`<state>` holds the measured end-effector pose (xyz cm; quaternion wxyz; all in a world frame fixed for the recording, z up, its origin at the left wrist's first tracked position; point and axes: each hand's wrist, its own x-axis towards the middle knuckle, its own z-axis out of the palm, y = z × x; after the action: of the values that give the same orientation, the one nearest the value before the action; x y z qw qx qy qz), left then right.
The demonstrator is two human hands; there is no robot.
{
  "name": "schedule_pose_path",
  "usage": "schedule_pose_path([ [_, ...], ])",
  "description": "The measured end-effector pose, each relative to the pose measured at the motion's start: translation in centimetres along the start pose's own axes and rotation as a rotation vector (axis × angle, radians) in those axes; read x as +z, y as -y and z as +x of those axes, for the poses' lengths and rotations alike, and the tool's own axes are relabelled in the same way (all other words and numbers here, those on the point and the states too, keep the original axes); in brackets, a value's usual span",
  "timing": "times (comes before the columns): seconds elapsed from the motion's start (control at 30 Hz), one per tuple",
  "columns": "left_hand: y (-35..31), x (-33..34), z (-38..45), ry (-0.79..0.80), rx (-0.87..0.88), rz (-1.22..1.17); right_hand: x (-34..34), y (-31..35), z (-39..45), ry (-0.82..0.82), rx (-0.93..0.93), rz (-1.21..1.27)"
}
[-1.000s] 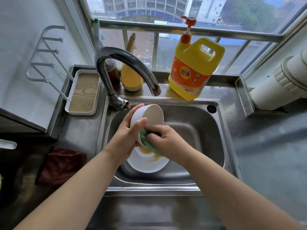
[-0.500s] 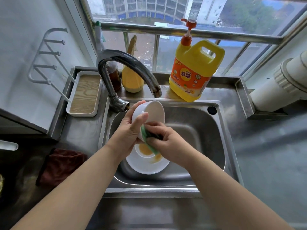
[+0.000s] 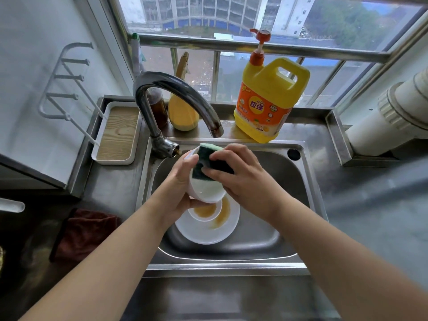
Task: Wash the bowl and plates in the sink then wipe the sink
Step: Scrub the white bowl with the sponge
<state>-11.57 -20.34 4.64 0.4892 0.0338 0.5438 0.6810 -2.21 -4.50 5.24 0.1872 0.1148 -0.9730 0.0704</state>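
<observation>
Scrubbing takes place above the stainless steel sink basin (image 3: 289, 205), where a large white round plate (image 3: 203, 235) lies with a small white saucer (image 3: 205, 212) on it, both smeared with brown sauce. The white ceramic bowl (image 3: 208, 189) is tilted over them, cupped from the left in the left hand (image 3: 178, 188), thumb on the rim. If wet, it could slip and strike the plates below. The right hand (image 3: 245, 179) curls its fingers (image 3: 222, 154) around the dark green scouring sponge (image 3: 208, 164), pressing it over the bowl's far rim; hard pressure may twist the bowl loose.
</observation>
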Motion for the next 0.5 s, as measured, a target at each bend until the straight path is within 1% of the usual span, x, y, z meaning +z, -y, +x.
schedule_pose_path([
  [0.1, 0.3, 0.0, -0.3, 0.035, -0.08, -0.06, 0.7, -0.2, -0.4, -0.051, -0.099, -0.101],
  [0.2, 0.5, 0.2, -0.6, 0.068, -0.15, -0.12, 1.0, -0.1, -0.5, -0.076, -0.124, -0.18],
  [0.27, 0.6, 0.2, -0.7, 0.067, -0.137, -0.114, 1.1, 0.1, -0.2, -0.05, -0.085, -0.204],
  [0.37, 0.5, 0.3, -0.7, 0.031, -0.079, -0.082, 1.4, 0.7, 0.1, 0.033, 0.02, -0.213],
  [0.5, 0.2, 0.5, -0.5, -0.012, 0.032, 0.056, 2.1, 1.2, 0.2, 0.101, 0.2, -0.143],
])
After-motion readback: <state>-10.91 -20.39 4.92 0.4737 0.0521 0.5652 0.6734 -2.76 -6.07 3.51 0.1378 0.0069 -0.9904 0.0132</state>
